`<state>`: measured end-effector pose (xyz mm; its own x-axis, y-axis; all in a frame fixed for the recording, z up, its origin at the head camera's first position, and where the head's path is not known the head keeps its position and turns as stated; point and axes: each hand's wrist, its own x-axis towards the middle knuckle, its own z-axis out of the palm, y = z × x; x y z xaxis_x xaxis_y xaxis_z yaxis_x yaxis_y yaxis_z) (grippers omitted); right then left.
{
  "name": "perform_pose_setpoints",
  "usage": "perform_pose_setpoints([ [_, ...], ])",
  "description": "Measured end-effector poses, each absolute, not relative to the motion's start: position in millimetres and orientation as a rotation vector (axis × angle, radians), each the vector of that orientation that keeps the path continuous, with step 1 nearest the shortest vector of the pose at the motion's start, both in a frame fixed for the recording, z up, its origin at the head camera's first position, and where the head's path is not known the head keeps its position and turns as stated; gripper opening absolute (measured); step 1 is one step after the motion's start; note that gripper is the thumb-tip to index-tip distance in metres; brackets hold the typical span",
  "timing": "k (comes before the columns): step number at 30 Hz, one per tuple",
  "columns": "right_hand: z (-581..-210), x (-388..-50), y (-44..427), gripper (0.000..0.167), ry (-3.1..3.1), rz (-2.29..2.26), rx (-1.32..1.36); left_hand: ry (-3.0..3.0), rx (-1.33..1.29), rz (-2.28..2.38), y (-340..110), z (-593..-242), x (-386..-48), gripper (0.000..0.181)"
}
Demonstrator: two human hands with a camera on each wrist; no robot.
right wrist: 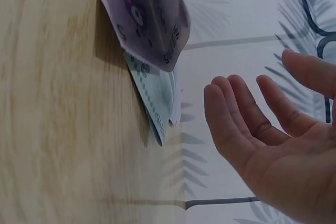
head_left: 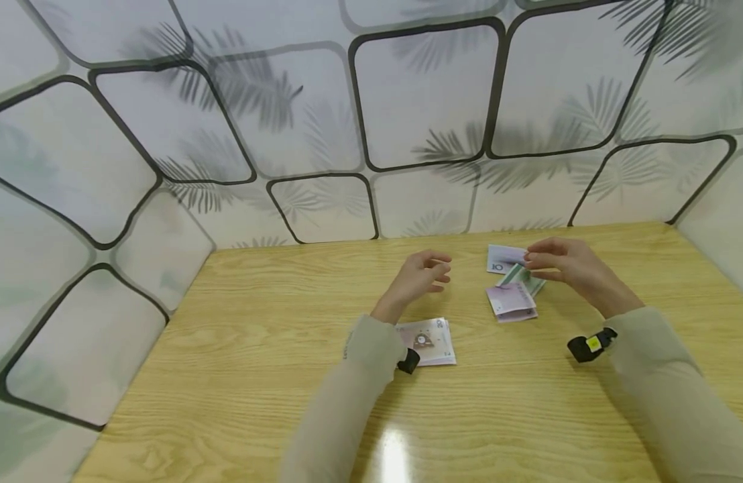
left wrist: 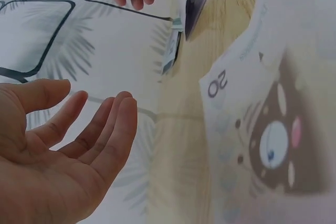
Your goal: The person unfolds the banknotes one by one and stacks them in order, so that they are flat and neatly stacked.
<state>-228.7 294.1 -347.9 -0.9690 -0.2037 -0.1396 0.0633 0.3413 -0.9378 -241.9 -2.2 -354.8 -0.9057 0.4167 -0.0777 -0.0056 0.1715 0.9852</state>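
In the head view my left hand (head_left: 415, 278) hovers over the table with fingers loosely bent, holding nothing. Below it lies a stack of notes marked 20 (head_left: 428, 341), partly covered by the left sleeve; the top note (left wrist: 273, 145) looks large in the left wrist view. My right hand (head_left: 567, 263) is above several folded notes: a pale one marked 10 (head_left: 503, 257), a green one (head_left: 530, 280) and a purple one (head_left: 510, 300). In the right wrist view the right hand (right wrist: 273, 140) has relaxed fingers, apart from the folded purple note (right wrist: 147, 22) and green note (right wrist: 149, 87).
A wooden table (head_left: 245, 376) spans the view. Behind it and at the left stands patterned cloth or paper (head_left: 426, 100) with dark outlines and leaf shapes. A black wrist device (head_left: 583, 349) is on the right wrist, another (head_left: 409, 361) on the left.
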Motion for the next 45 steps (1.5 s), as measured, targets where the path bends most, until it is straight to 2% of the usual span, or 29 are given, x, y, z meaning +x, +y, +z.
perform_pose_setpoints([
  [10,-351.9,-233.3,303.8,0.045,2.452,-1.682,-0.033,2.098,0.267,1.846,24.6,-365.7,-252.9,0.032],
  [25,-357.4,-249.9,304.8,0.059,2.448,-1.571,0.031,2.06,0.204,1.839,48.6,-365.0,-267.4,0.033],
  [38,-363.4,-263.1,297.7,0.057,2.418,-1.587,0.061,2.032,0.081,1.824,62.1,-373.7,-272.4,0.029],
  [45,-363.1,-266.0,291.2,0.057,2.374,-1.644,0.088,2.052,0.159,1.797,76.1,-374.2,-271.6,0.029],
])
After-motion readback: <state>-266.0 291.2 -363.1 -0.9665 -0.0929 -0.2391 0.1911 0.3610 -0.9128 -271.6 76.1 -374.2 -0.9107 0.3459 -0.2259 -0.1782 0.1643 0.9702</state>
